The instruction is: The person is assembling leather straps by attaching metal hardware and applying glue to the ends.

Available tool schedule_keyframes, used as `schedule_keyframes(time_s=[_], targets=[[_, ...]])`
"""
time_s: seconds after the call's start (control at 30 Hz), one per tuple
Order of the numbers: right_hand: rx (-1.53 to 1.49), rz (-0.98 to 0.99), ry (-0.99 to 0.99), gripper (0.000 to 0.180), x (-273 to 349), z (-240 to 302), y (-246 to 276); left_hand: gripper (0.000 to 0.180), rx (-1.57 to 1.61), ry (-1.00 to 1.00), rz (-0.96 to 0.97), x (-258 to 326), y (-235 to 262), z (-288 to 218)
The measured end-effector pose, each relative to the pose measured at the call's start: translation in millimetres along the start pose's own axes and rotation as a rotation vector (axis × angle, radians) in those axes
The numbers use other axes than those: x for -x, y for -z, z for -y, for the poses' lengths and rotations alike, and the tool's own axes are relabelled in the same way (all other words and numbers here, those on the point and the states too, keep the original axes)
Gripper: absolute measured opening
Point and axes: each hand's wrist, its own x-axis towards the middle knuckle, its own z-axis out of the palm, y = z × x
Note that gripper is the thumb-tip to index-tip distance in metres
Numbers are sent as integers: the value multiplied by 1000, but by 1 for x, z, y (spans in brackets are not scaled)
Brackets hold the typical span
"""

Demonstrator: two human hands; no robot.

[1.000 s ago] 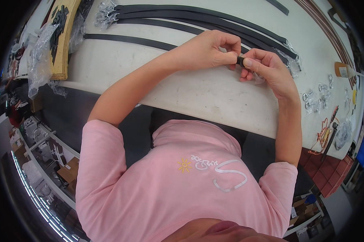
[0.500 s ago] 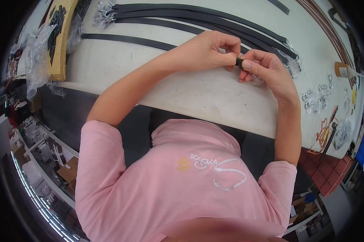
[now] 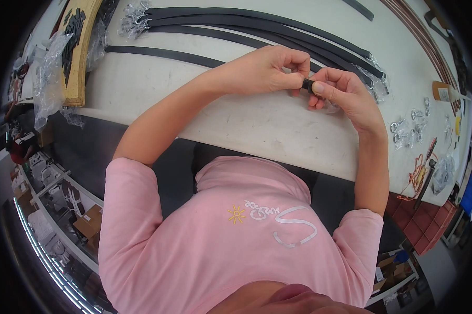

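Note:
My left hand and my right hand meet over the white table, fingers closed in a pinch. Between them a short black band shows, gripped by the fingertips of both. A black strap runs flat from the left and passes behind my left forearm; whether the band is its end is hidden by the hand. Crumpled clear plastic shows just under my right fingers. Beyond the hands lies a bundle of black straps, with plastic-wrapped metal hardware at its left end.
At the left stands a yellow tray of small black pieces, with clear plastic bags beside it. Bagged metal clips lie at the right, near a tangled orange cord. A red crate sits below the table's right corner.
Both hands have shifted slightly left, still pinching the black band. More of the band shows between the fingertips now.

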Motion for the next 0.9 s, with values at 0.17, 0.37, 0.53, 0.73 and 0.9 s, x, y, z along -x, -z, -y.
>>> schedule_keyframes(time_s=[0.17, 0.37, 0.53, 0.73, 0.9], targets=[[16, -4, -6, 24, 1, 2, -3, 12, -114, 27, -57, 0, -3, -3], [17, 11, 13, 24, -1, -1, -1, 20, 7, 169, -54, 1, 2, -6], [38, -1, 2, 24, -1, 1, -2, 24, -5, 286, 36, 5, 9, -19], [32, 8, 23, 23, -3, -2, 2, 22, 53, 386, 61, -2, 10, -23], [45, 12, 34, 24, -3, -1, 3, 22, 55, 425, 50, -5, 10, -25]])
